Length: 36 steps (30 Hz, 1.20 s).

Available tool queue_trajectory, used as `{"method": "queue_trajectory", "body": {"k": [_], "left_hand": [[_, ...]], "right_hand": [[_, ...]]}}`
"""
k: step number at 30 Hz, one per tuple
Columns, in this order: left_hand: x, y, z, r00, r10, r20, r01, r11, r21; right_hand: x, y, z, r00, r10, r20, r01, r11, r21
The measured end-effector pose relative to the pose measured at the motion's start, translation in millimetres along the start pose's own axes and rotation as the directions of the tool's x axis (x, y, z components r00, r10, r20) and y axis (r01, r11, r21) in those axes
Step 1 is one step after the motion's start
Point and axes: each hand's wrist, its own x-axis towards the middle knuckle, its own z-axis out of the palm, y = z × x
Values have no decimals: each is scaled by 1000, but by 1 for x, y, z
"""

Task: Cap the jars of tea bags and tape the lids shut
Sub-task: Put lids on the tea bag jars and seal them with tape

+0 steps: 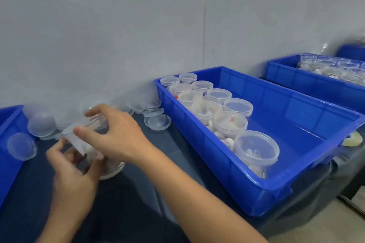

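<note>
A clear plastic jar (113, 168) of tea bags sits tilted and blurred between both hands above the dark table. My left hand (73, 165) grips the jar's body from the near side. My right hand (118, 134) holds the clear lid (96, 121) at the jar's mouth between thumb and fingers. Whether the lid is seated I cannot tell. A roll of pale tape (353, 139) lies on the table behind the right end of the big crate.
A blue crate (256, 189) to the right holds several open and capped jars (256, 149) along its left side. Loose clear lids (157, 122) lie heaped along the wall. Another blue crate (308, 85) of jars stands far right, and a blue bin (7, 156) at the left edge.
</note>
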Motion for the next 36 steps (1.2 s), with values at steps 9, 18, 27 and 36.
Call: {"method": "queue_trajectory", "body": {"k": [9,18,27,36], "left_hand": [[2,115,91,954,219,205,-174,961,-216],[1,191,214,807,126,577,-68,990,-121],[-27,171,259,702,-74,708,-211,928,306],[-50,144,266,677,-39,735,-522,679,517]], "right_hand": [[-32,-37,-123,953,-156,-258,93,966,-243],[-87,-22,-280,904,-46,-424,-111,935,-337],[-119,66,-305,907,213,-364,-336,887,-316],[-126,112,-290,845,522,-118,-530,788,-311]]}}
